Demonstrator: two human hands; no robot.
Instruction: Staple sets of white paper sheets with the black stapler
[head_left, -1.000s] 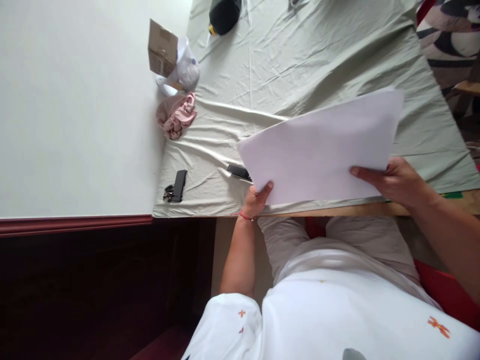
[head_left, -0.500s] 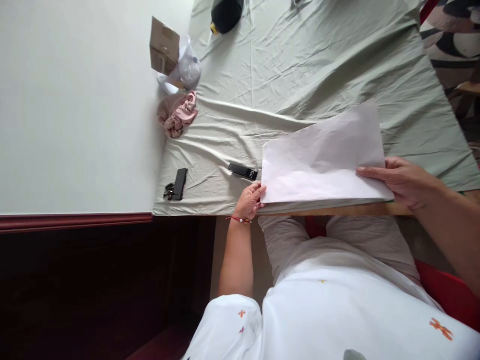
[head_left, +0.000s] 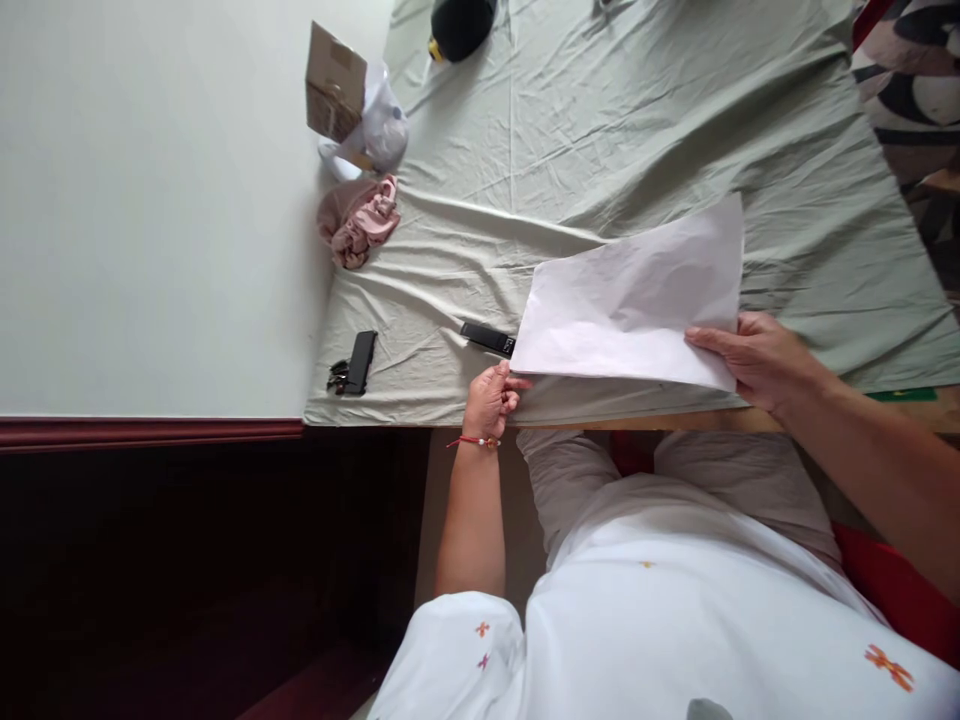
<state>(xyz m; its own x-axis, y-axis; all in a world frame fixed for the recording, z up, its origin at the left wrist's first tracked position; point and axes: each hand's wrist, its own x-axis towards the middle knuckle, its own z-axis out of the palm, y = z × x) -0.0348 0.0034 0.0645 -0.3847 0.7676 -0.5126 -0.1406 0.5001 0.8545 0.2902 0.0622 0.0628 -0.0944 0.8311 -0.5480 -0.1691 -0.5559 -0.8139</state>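
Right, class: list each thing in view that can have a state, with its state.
White paper: held, slightly bent
Right hand: closed on the paper, thumb on top
Left hand: at the paper's corner, fingers partly curled
Tablecloth: spread, wrinkled
Pink cloth: crumpled
Plastic bag: crumpled
Cardboard box: whether sealed, unclear

2 bare forearms (head_left: pixel 471 520) angle forward: left hand (head_left: pixel 489 402), fingers (head_left: pixel 517 384) partly curled; right hand (head_left: pixel 772 364), thumb extended.

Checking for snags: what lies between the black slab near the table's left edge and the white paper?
In the head view, a slim black object lies on the cloth there, its right end by the white paper.
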